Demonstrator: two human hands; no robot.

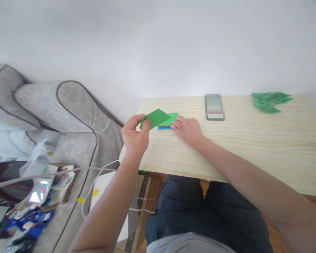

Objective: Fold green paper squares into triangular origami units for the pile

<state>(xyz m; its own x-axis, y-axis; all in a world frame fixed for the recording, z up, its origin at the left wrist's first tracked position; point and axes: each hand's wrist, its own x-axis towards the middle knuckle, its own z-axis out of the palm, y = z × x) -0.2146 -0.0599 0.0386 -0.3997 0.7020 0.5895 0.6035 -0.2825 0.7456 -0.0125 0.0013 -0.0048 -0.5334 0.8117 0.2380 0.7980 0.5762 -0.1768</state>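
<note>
Left hand (135, 135) at 11 o'clock's pinching a green sheet (157, 118), tip overlapping the paper stack (164, 127). Right hand (189, 131) touches the stack's 3 o'clock end, can't tell if the fingers grip. Farther: pixelated gray thing (214, 107) at 12, green folded bits (264, 101) at 1.

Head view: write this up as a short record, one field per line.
Left hand: holds green paper
Right hand: touches paper stack, lighter green on top, blue at its near edge
Surface: pale wood-grain table
Behind right hand: rectangular object, pixelated, identity unclear
Far right: pointed green pieces
Left of table: grey sofa
</note>
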